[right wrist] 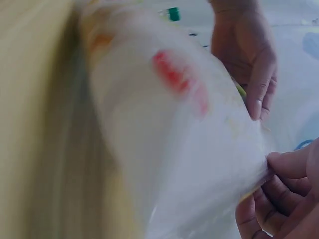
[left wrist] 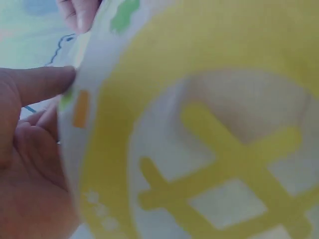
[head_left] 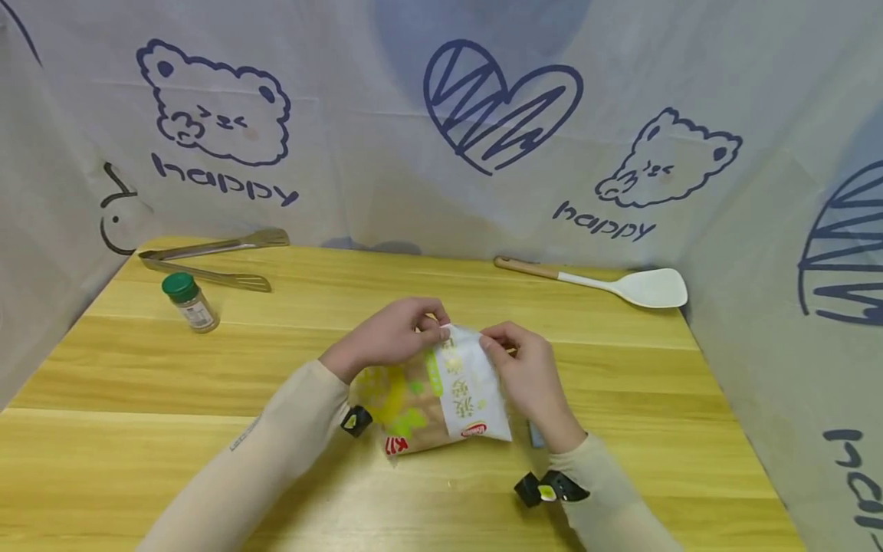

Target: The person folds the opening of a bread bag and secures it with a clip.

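A plastic food package (head_left: 421, 406), white with yellow, green and red print, is held up between both hands over the wooden table. The left hand (head_left: 398, 331) pinches its upper edge with thumb and fingers. At the upper right corner the right hand (head_left: 530, 377) pinches the white end. In the left wrist view the package (left wrist: 109, 164) fills most of the picture, with the left hand (left wrist: 35, 149) at its edge. The right wrist view shows the right hand (right wrist: 286, 199) gripping the package's edge (right wrist: 199, 164), the left hand (right wrist: 246, 55) beyond.
Metal tongs (head_left: 207, 248) and a green-capped jar (head_left: 196, 307) are at the table's back left. A white spatula (head_left: 651, 289) with a wooden handle lies at the back right. A small grey-blue object (head_left: 536, 435) is partly hidden by the right hand. Printed cloth (head_left: 372, 176) surrounds the table.
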`<state>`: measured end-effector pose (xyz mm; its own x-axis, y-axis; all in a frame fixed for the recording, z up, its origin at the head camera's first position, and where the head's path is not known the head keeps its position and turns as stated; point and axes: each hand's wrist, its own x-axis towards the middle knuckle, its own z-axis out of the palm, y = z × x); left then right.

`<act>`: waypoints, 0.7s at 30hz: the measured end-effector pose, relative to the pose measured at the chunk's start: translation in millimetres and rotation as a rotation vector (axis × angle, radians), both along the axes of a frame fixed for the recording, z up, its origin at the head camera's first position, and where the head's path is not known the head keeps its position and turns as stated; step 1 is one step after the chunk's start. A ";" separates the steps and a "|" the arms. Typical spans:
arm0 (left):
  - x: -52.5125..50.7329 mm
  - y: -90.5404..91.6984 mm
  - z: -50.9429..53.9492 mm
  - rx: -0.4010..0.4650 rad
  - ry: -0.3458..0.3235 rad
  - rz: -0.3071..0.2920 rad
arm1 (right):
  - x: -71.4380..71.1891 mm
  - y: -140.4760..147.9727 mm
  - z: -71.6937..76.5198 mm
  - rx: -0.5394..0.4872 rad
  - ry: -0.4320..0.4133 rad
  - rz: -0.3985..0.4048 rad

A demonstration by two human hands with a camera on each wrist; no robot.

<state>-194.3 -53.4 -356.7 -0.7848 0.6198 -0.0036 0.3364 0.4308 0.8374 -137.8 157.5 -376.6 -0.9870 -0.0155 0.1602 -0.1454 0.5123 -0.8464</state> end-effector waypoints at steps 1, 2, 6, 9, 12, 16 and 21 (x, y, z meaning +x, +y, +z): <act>1.9 -1.0 1.8 0.030 0.002 -0.001 | 1.0 -0.1 3.9 -0.021 0.006 -0.005; 4.0 -1.9 2.9 0.057 0.008 -0.001 | 2.1 -0.4 8.0 -0.040 0.011 -0.008; 13.0 -4.9 4.8 0.162 0.037 0.005 | 6.7 -1.6 20.7 -0.076 0.028 0.011; 19.9 -6.0 3.7 0.231 0.052 0.020 | 10.3 -3.0 26.4 -0.088 0.036 0.047; 26.0 -5.9 2.1 0.296 0.062 0.041 | 13.1 -4.3 29.3 -0.100 0.043 0.073; 31.8 -5.3 -1.0 0.386 0.052 0.065 | 15.0 -4.4 30.3 -0.125 0.046 0.089; 34.3 -4.3 -5.4 0.468 0.024 0.059 | 15.1 0.6 27.2 -0.191 0.037 0.100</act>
<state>-160.0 -57.7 -362.1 -0.8150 0.5051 0.2839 0.3440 0.0275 0.9386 -122.7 158.2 -349.4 -0.9755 -0.0786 0.2055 -0.2200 0.3249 -0.9198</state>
